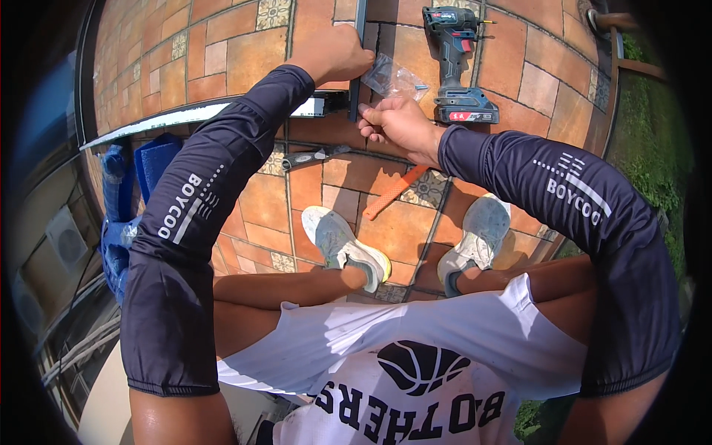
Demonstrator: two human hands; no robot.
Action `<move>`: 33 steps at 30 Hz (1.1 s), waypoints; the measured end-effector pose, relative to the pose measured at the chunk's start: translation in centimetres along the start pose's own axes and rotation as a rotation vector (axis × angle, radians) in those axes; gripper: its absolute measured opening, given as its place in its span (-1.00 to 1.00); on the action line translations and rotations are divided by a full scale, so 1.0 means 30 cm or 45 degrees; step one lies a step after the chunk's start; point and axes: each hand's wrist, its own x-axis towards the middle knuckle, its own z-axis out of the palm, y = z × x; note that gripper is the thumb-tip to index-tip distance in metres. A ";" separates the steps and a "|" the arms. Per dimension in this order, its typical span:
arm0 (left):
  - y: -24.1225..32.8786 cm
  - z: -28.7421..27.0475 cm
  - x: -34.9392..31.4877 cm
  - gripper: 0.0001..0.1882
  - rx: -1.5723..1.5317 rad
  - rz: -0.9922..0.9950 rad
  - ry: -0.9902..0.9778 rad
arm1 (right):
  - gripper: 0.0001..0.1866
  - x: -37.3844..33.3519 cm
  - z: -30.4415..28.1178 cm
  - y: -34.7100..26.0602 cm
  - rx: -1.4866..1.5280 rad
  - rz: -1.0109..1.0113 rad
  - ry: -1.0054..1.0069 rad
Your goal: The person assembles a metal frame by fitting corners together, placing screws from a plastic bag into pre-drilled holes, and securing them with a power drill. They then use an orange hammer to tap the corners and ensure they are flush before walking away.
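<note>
A dark metal bar [354, 95] runs away from me, its near end meeting the corner of a long dark frame with a white strip [167, 119]. My left hand [337, 55] is closed over the bar's upper part. Lower down, my right hand [404, 127] has its thumb and fingertips closed at the bar's near end, the other fingers curled. Between my hands lies a clear plastic bag [397, 74], with a small blue screw or plug [420, 87] on it. A cordless drill [451, 55] with a bit fitted rests on its side right of the bag.
A dark-handled tool, perhaps a knife [304, 159], and an orange perforated strip [397, 194] lie on the tiled floor [248, 185] near my shoes [337, 237]. Blue wrapped material [119, 193] is at the left. Grass [653, 141] borders the tiles at the right.
</note>
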 end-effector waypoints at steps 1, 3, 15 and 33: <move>0.017 0.005 0.002 -0.50 -0.011 -0.062 -0.034 | -0.74 0.005 -0.018 0.008 -0.006 0.030 -0.022; 0.064 0.004 0.000 -0.52 0.024 -0.022 -0.026 | -0.80 -0.015 -0.051 0.005 0.091 0.114 -0.050; 0.038 -0.004 -0.003 -0.57 -0.128 -0.110 -0.068 | -0.92 -0.002 -0.043 0.019 0.458 0.164 -0.080; -0.092 0.047 0.052 -0.49 -0.220 0.030 -0.037 | -0.61 -0.069 0.179 -0.017 0.163 -0.079 0.414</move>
